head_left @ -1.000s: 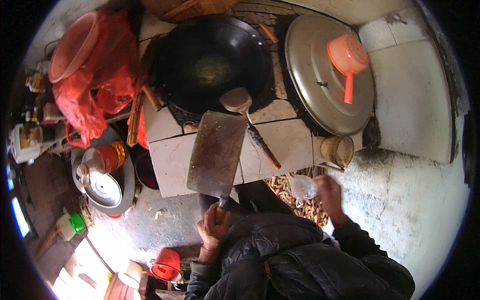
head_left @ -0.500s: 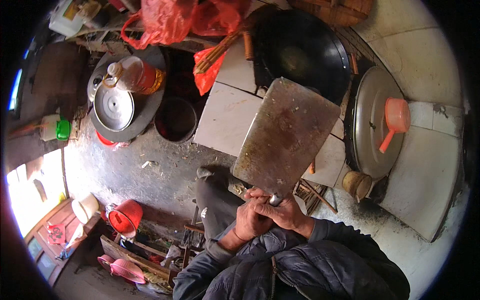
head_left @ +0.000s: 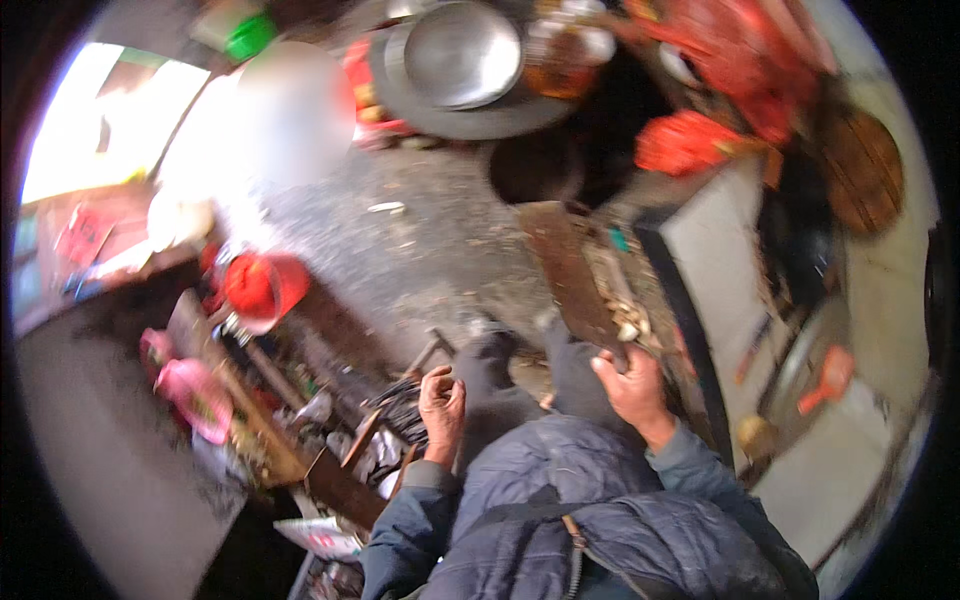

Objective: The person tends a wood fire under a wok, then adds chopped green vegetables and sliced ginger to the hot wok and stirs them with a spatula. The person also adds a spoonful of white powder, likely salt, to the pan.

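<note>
My right hand (head_left: 630, 392) is wrapped round the handle of a broad, stained cleaver (head_left: 560, 270), whose blade points forward over the floor beside the tiled stove (head_left: 710, 225). My left hand (head_left: 440, 405) is apart from it, left of my legs, fingers loosely curled with gaps between them and nothing visible held. The black wok (head_left: 795, 250) sits on the stove at the right, blurred, with a red dipper (head_left: 828, 380) nearer me.
At the top are metal lids (head_left: 460, 55), red bags (head_left: 690, 140) and a dark pot (head_left: 525, 170). On the left are a red bucket (head_left: 265, 285), pink basins (head_left: 195, 400), a wooden plank (head_left: 230, 390) and clutter beside a stool (head_left: 425, 355). A wooden lid (head_left: 860, 170) is far right.
The view has swung left away from the stove. My hands, together on the cleaver half a second ago, have parted; my right keeps it, now lowered and turned.
</note>
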Motion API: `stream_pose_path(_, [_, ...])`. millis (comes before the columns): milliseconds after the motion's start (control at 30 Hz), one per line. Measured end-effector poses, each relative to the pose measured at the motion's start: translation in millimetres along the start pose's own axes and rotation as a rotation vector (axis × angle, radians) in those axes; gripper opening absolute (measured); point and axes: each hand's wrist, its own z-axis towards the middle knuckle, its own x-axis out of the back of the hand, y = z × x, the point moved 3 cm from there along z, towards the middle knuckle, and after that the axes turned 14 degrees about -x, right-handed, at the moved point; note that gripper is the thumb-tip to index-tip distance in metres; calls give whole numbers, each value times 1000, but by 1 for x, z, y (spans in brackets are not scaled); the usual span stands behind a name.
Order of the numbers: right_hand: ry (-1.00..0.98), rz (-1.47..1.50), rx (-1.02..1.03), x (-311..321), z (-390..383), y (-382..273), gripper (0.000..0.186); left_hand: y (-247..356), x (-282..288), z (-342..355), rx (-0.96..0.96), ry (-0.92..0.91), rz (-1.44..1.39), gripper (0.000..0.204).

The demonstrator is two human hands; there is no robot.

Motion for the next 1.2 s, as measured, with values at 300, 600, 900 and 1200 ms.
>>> stream_pose_path(300, [-597,-57,-17,-167,-35,-123,14,-167,321,-150,303,775,964,67])
stream_pose_path(600, [-461,-510,372,-291,56,-193,27,-228,365,-217,752,937,557,53])
stream_pose_path(900, [-680,-606,327,-408,108,-287,31,-216,297,-316,1200,1103,495,58])
stream_pose_path(1200, [-781,-676,233,-525,52,-310,32,-185,308,-304,1466,995,479,60])
